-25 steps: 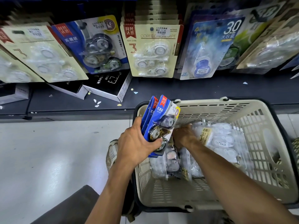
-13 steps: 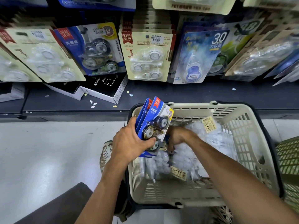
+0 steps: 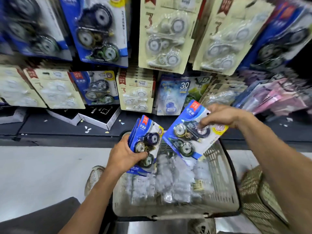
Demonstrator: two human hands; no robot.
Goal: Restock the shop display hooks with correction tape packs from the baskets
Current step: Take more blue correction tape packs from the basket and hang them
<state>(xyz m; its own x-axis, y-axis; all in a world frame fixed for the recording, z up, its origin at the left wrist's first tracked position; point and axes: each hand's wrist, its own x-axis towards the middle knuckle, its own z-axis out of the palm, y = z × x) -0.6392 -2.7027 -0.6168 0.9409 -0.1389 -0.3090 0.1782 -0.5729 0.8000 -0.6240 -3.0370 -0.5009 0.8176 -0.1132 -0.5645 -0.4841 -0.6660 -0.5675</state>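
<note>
Head view: left hand grips a blue pack stack; right hand pinches one raised pack.

A single head-worn wide-angle view looks forward and down, close over the beige plastic basket, facing the far display wall of carded packs.

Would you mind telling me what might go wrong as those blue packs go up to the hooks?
1. The right hand pinches the single blue pack near its top edge only; it hangs tilted over the basket and may slip.
2. The left hand grips several stacked packs by one side, so they may fan out and drop.
</note>
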